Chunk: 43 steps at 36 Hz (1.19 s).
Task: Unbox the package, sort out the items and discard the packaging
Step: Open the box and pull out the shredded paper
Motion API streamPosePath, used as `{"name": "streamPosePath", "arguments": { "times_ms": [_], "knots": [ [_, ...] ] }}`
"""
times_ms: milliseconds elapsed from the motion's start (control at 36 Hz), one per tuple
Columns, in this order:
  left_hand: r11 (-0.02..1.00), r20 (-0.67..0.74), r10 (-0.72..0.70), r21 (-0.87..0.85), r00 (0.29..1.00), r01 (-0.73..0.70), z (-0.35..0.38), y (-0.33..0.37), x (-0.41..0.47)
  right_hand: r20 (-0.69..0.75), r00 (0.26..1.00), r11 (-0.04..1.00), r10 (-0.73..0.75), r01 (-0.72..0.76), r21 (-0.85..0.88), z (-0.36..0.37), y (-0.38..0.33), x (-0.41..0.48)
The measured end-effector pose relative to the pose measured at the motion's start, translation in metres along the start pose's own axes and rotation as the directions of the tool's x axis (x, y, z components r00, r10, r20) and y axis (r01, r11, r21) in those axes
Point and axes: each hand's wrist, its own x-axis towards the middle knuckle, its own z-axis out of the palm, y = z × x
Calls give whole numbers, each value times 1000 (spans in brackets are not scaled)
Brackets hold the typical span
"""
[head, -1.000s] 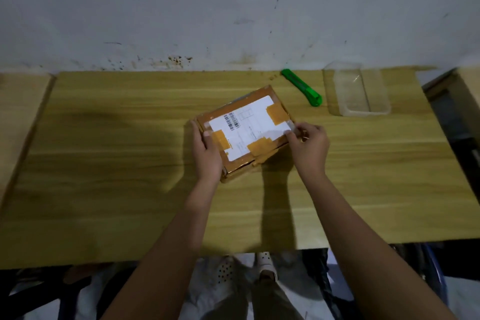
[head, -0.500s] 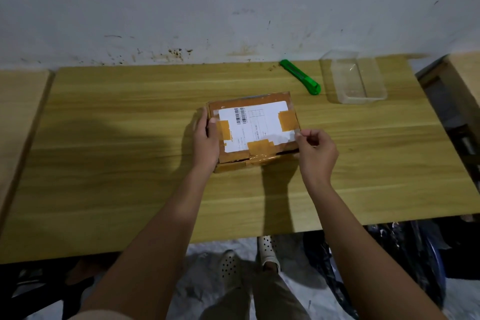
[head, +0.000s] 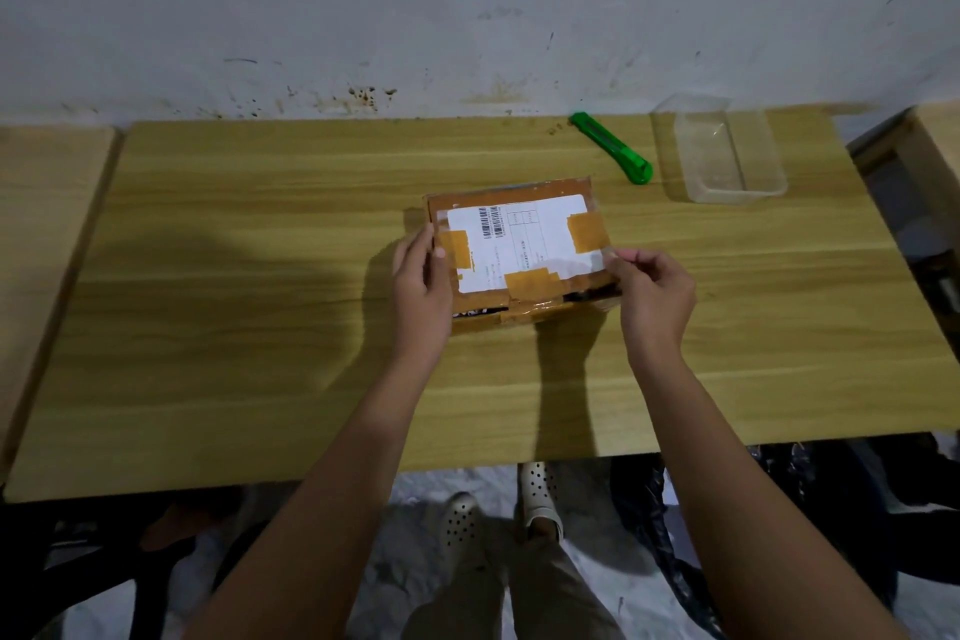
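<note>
At the right edge of the box, your right hand pinches the clear tape, seemingly to peel it. Meanwhile your left hand grips the opposite side, bracing it on the table. Green knife lies beyond, untouched.

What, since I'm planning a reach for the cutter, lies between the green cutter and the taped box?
Nothing: the head view shows only bare wooden tabletop between the green cutter and the far right corner of the taped box.
</note>
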Motion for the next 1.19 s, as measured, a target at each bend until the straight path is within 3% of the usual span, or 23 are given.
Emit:
{"name": "streamPosePath", "arguments": {
  "times_ms": [111,250,361,556,694,778,917,1056,1194],
  "knots": [
    [995,81,100,-10,992,-100,-4,-8,-26,-1,999,989,53,-52,137,0,-6,3],
    [987,167,158,-22,973,-157,-9,-11,-30,7,997,985,-77,75,156,-2,-12,2],
    [978,76,207,-33,975,-205,-9,7,-17,48,973,949,-227,210,236,-3,-19,-2],
    [968,-111,232,-76,966,-241,5,51,27,73,918,914,-390,377,148,16,-48,25],
    [943,-197,323,144,926,-299,16,59,67,84,870,874,-487,483,62,45,-67,67],
    [924,-196,344,248,918,-293,22,53,89,131,851,858,-509,514,-4,62,-69,91],
    [910,-117,370,247,922,-333,36,34,116,270,836,848,-478,519,-105,82,-58,122],
    [899,23,249,367,968,-239,47,16,131,405,835,853,-372,480,-207,87,-37,135],
    [894,54,128,426,990,-139,50,12,129,471,821,835,-322,481,-268,84,-26,134]
  ]
}}
